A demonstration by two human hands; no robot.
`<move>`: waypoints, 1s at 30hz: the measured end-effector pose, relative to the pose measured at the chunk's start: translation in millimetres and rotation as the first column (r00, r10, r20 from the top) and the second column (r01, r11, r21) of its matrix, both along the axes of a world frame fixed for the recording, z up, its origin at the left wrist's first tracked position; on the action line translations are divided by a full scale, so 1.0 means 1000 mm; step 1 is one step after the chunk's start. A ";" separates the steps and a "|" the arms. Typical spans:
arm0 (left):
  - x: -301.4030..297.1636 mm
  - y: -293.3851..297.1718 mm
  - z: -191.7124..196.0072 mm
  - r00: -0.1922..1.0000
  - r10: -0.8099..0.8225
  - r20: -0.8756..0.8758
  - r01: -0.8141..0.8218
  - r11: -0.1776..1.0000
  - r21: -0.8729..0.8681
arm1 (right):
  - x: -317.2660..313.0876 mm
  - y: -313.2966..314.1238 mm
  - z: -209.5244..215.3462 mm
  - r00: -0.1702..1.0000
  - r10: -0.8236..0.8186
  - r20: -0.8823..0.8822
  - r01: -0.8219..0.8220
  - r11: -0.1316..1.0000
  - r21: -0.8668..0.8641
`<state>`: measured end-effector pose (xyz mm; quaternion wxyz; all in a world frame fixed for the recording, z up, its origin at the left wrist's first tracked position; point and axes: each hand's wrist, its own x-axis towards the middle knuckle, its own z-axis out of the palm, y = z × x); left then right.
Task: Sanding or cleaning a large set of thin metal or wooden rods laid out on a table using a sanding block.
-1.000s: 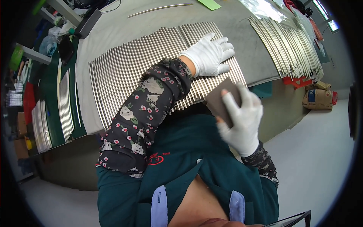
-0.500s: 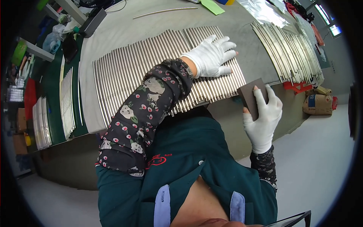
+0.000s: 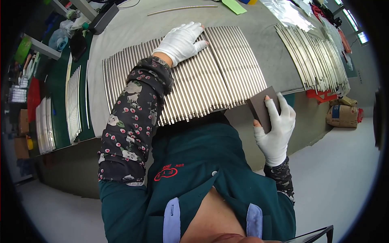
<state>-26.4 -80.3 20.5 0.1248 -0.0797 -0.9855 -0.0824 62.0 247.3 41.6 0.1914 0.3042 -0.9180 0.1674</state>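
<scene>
A wide row of thin silver metal rods (image 3: 239, 60) lies side by side on the grey table cover, their near ends along the front edge. My left hand (image 3: 180, 43), in a white glove with bare fingertips, lies open and flat on the rods' far half, left of a narrow gap in the row. My right hand (image 3: 276, 133), gloved the same way, grips a dark grey rectangular block (image 3: 259, 106) by its sides. The block is tilted at the table's front edge, close against the near ends of the rightmost rods; whether it touches them I cannot tell.
A second stack of rods (image 3: 310, 58) lies at the right, beside clear plastic film (image 3: 287, 15). One loose curved rod (image 3: 182, 10) rests at the back near a green paper (image 3: 234, 6). More rods (image 3: 73, 105) lie on a green surface at the left. A cardboard package (image 3: 343, 116) stands right.
My left hand has slid leftward over the rods, from the right end towards the middle. My right hand has brought the block slightly left, nearer the rod ends.
</scene>
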 end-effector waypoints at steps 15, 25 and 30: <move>0.004 0.012 0.011 0.996 0.008 0.091 0.002 0.994 -0.109 | 0.004 -0.018 0.018 1.000 0.028 0.009 -0.028 0.998 0.055; 0.013 0.004 0.011 0.984 0.094 0.150 -0.065 0.980 -0.186 | 0.016 -0.025 0.013 0.991 0.045 0.129 -0.041 0.999 -0.034; 0.015 0.010 0.015 0.983 0.106 0.150 -0.077 0.980 -0.185 | 0.025 -0.032 0.020 0.988 0.053 0.147 -0.057 0.998 0.022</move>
